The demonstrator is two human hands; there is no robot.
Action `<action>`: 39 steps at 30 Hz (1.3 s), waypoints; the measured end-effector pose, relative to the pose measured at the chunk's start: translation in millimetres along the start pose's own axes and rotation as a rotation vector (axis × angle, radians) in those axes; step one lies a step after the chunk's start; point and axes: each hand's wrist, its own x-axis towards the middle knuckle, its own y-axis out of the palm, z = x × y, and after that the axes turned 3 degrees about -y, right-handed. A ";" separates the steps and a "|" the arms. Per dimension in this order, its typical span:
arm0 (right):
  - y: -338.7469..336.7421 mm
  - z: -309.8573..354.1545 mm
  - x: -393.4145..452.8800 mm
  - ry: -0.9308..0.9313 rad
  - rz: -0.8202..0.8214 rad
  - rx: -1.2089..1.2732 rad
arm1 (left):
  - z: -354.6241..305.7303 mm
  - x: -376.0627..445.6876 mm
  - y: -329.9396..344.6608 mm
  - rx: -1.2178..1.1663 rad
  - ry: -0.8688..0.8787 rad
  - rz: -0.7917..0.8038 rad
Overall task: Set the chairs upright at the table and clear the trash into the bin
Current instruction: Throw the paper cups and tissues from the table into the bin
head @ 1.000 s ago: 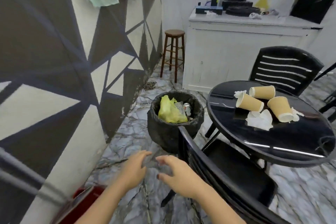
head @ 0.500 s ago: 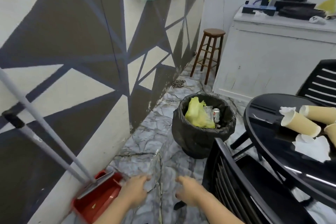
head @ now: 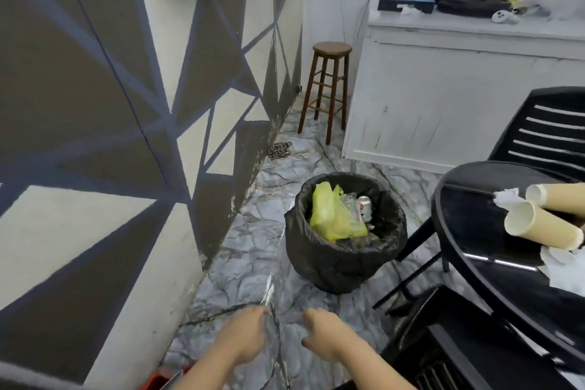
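A bin lined with a black bag (head: 332, 266) stands on the floor ahead, with a yellow plastic bag (head: 332, 218) and a can (head: 364, 207) inside. The round black table (head: 468, 231) at right carries tipped paper cups (head: 538, 228) and crumpled napkins (head: 506, 198). One black chair (head: 443, 342) stands upright at lower right, another (head: 554, 130) behind the table. My left hand (head: 243, 339) and right hand (head: 329, 336) hover low over the floor, short of the bin. A faint glossy streak like clear film rises from my left fingertips; whether it is held is unclear. My right fingers are apart.
A painted wall runs close along the left. A wooden stool (head: 329, 85) and a white cabinet (head: 443, 104) stand at the back. A chain (head: 280, 149) lies by the wall, and a red dustpan (head: 155, 380) sits at the bottom edge.
The view swung left and came nearer to the bin. The table slid toward the right edge. My hands sank lower in view and drew slightly apart.
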 end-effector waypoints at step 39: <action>-313.2 -159.5 148.9 0.490 -0.436 0.526 | -268.4 399.5 -207.2 0.286 0.553 0.226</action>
